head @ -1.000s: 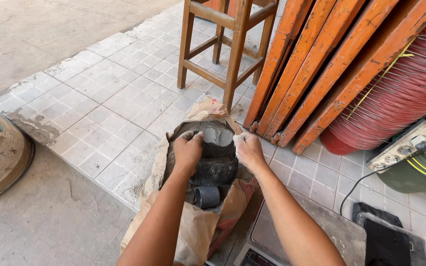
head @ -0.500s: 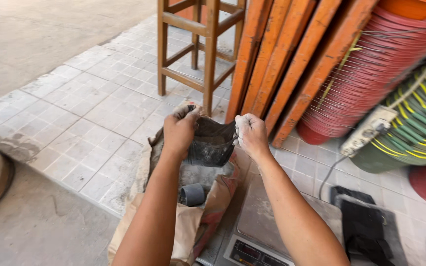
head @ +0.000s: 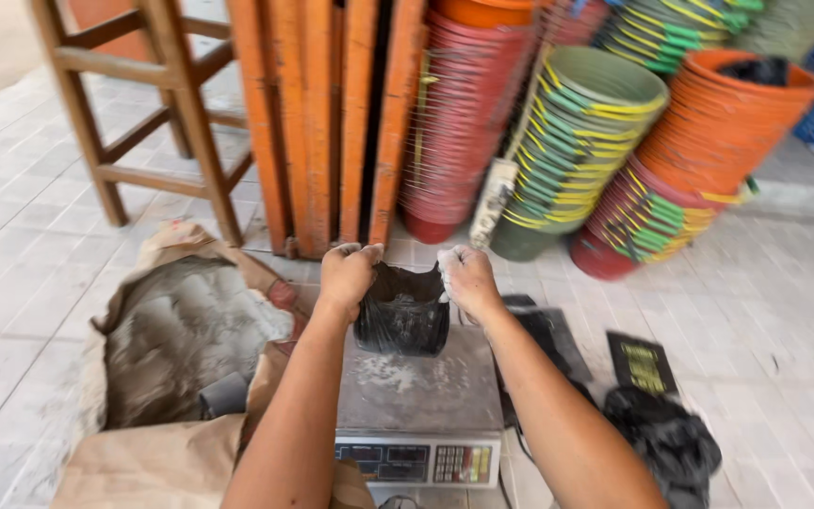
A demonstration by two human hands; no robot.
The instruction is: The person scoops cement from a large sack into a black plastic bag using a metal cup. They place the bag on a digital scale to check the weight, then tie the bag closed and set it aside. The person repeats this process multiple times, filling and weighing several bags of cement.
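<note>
Setting: pale tiled floor (head: 68, 188) outdoors, with a wooden stool (head: 143, 113), orange boards (head: 332, 123) leaning upright, and nested stacks of plastic pots (head: 595, 132) lying on their sides behind
Scale: a digital scale (head: 421, 405) on the floor, its steel platform dusted with grey powder, keypad and display facing the person
Bag: a small black plastic bag (head: 402, 316), crinkled and glossy, bulging at the bottom, mouth pulled wide; it hangs just over the back of the scale platform, and whether its base touches the steel is not clear
Left hand: the left hand (head: 346, 273) is closed in a fist, pinching the bag's left rim
Right hand: the right hand (head: 468, 278), powdery white, is clenched on the right rim
Sack: an open brown paper sack (head: 181, 339) of grey powder lies left of the scale, a dark scoop (head: 223, 396) half buried in it
Hard to see: the bag's contents are hidden; more black bags (head: 666, 438) lie crumpled at right
</note>
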